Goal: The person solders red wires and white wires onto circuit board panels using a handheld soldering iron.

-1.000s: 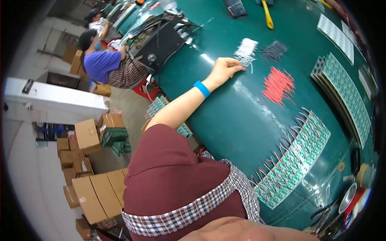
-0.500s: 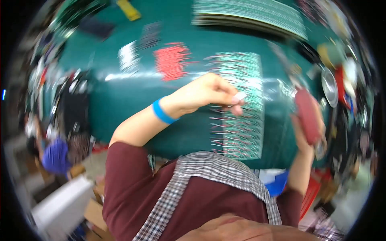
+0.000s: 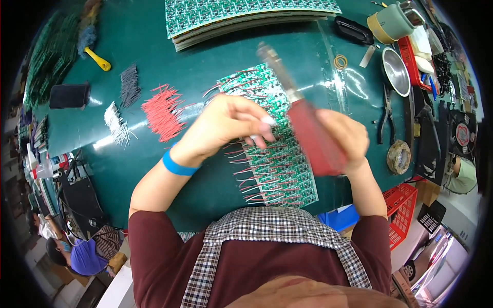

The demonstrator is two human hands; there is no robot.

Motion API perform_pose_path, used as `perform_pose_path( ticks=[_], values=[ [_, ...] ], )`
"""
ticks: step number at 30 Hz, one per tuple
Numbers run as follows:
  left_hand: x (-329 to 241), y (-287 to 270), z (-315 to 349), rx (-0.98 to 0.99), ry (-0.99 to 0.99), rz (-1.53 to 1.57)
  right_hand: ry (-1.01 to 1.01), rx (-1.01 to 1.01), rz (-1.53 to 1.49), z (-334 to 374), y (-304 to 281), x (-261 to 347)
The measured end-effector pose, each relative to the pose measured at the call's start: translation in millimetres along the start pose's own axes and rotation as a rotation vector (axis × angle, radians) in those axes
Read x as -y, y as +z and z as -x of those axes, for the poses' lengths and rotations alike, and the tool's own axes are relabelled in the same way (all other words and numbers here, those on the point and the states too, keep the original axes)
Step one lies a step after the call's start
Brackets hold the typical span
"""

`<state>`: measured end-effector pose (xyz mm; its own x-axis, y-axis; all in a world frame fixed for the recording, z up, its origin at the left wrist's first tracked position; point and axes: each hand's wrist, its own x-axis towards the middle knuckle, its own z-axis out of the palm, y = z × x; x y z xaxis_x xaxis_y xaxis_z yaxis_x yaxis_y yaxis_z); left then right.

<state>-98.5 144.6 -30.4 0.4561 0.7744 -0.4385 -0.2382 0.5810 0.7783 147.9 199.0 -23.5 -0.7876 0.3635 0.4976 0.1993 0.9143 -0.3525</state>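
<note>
A green circuit-board panel (image 3: 287, 174) lies before me, with rows of short red, white and dark wires sticking out past its left edge. My left hand (image 3: 231, 120), a blue band on its wrist, hovers over the panel with fingers pinched. Something small and white shows at the fingertips; whether it is held or worn I cannot tell. My right hand (image 3: 346, 136) grips a red-handled tool (image 3: 316, 138) with a long metal barrel, blurred by motion. Its tip points away, over the panel's far right corner.
Piles of red wires (image 3: 163, 113), white wires (image 3: 117, 123) and dark wires (image 3: 130, 84) lie left. Stacked boards (image 3: 246, 18) stand at the back. Right are a metal bowl (image 3: 396, 72), pliers (image 3: 386, 115), a tape roll (image 3: 398, 157) and a green flask (image 3: 393, 23).
My right hand has swung the red-handled tool leftward from the table's right side to over the panel. My left hand stays pinched above the panel. The whole view has turned.
</note>
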Motion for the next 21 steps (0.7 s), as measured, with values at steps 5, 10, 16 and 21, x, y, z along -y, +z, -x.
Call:
perform_pose_path(
  ticks=[5,10,16,21],
  values=[
    [0.5,-27.5,-11.0,-0.636,0.801,-1.239,0.836,-0.367,-0.794,16.1,-1.9,16.7],
    [5.8,-26.9,-33.9,-0.567,0.975,-1.707,0.939,-0.431,-0.940,19.9,9.4,14.2],
    [12.0,-36.5,-45.8,-0.452,0.883,-1.701,1.024,-0.342,-0.956,25.2,13.1,17.4],
    [-5.3,-45.8,-50.0,-0.566,1.127,-1.730,1.018,-0.354,-0.935,24.2,11.8,12.7]
  ],
)
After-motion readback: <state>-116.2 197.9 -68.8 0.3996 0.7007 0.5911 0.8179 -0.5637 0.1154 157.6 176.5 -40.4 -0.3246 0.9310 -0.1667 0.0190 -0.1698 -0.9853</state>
